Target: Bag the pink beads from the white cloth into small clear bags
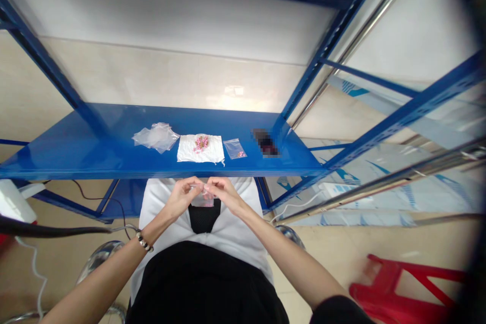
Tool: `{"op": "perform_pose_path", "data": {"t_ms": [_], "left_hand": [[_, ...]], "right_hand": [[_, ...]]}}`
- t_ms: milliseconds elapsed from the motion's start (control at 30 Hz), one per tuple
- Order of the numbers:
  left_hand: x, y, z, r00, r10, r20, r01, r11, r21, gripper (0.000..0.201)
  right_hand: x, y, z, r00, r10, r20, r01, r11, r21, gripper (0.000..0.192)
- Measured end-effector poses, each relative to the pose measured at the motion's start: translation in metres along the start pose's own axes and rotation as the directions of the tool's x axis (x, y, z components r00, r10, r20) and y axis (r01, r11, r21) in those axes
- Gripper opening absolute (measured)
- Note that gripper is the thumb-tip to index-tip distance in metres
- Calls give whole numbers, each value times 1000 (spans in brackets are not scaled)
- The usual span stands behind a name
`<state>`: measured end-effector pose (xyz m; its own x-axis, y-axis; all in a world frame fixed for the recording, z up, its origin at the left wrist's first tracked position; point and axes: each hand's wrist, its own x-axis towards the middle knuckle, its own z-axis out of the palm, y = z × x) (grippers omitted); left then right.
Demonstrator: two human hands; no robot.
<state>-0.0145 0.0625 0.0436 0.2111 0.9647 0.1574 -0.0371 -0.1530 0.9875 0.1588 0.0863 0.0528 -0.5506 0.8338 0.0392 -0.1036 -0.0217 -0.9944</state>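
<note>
- Left hand [185, 193] and right hand [224, 191] meet just under the near edge of the blue shelf [94, 147], each pinching a top corner of a small clear zip bag [202, 197].
- Its mouth runs left to right between the fingertips; the body hangs down toward the person's lap.
- Both hands sit equally close to it.
- On the shelf beyond lie pink beads [201, 143] on a white cloth [212, 154], spare empty bags [156, 136] to the left, and a filled bag [235, 149] to the right.

Bare arms, bead bracelet [145, 242] on left wrist, blk short sleeve [337, 310] at right
</note>
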Motion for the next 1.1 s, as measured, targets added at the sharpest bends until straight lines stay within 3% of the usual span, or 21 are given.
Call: {"op": "perform_pose_path", "data": {"t_ms": [200,367,500,700,933,1100], "left_hand": [[0,1,-1,1000,-26,13,26,1000,-17,26],[2,3,-6,997,-34,-66,29,997,-72,24],[2,2,-7,994,-36,-104,30,998,-61,23],[1,4,-2,997,-45,-60,40,996,-76,25],[3,7,-9,984,-33,-176,27,999,-35,25],[4,7,-11,987,-43,-154,39,999,-32,23]], "right_hand": [[1,1,-2,1000,-10,-23,10,1000,-4,28],[3,-4,-7,995,-73,-72,71,997,-34,27],[3,-3,-6,998,-57,-33,55,998,-41,24],[2,-1,2,998,-52,-35,49,997,-64,30],[7,-2,-4,992,-33,-124,25,998,-64,35],[6,-2,-8,988,-51,-144,45,998,-47,34]]}}
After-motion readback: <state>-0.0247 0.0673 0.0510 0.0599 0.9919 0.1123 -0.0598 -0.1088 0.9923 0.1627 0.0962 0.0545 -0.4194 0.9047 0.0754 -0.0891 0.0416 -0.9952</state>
